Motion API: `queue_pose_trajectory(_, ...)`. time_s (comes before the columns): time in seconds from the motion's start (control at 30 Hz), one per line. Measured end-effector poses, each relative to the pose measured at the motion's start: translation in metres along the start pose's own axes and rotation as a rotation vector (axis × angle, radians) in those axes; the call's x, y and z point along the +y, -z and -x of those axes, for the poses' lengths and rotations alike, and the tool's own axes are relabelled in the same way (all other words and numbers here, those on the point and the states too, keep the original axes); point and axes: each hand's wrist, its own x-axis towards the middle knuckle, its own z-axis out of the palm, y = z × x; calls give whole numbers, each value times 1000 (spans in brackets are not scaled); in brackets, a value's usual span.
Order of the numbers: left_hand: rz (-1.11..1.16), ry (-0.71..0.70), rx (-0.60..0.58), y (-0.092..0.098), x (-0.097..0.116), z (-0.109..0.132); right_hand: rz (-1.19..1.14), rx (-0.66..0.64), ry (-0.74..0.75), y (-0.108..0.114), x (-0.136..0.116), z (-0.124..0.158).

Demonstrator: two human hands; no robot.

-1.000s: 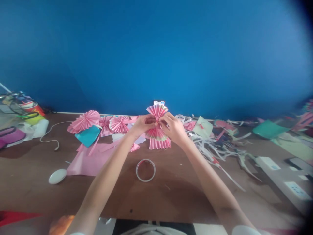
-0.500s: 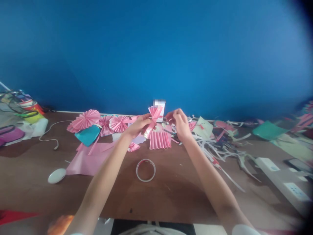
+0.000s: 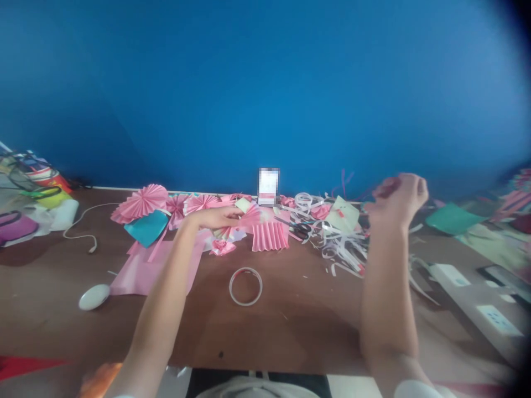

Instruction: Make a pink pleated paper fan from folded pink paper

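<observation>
My left hand [image 3: 219,216] is closed around a pink pleated paper fan [image 3: 252,214], held low above the far part of the brown table. Just below it lies a pleated pink paper sheet [image 3: 270,236]. My right hand [image 3: 398,196] is raised at the right, over the heap of paper strips. Its fingers look curled but are smeared by motion, so I cannot make out whether they hold anything. Thin purplish strands [image 3: 345,179] show against the wall to its left. A crumpled pink paper piece [image 3: 223,246] sits beneath my left hand.
A clear tape ring [image 3: 245,287] lies at mid-table. Scissors [image 3: 299,228] and white paper strips [image 3: 342,251] are right of centre. Pink fans [image 3: 145,203], a teal paper [image 3: 148,228] and a white oval object [image 3: 94,297] are left. A phone [image 3: 269,187] stands by the blue wall.
My right hand has swung far to the right, away from the fan. My left hand has lowered and moved slightly left, still holding the fan, which has tilted over.
</observation>
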Motion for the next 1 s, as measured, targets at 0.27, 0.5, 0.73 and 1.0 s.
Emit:
queue_pose_trajectory(0.27,-264,254,-215,11,7,-2,1039,6,425,48,-6,-25)
queue_pose_trajectory(0.5,49,132,-149,-13,10,-10,1111,-380,315,23,-16,7)
queue_pose_trajectory(0.73,123,14,-110,-25,13,-14,1003,-1094,184,-23,-12,73)
queue_pose_trajectory(1.0,-107,-58,-180,-41,21,-12,919,-1304,297,-52,20,151)
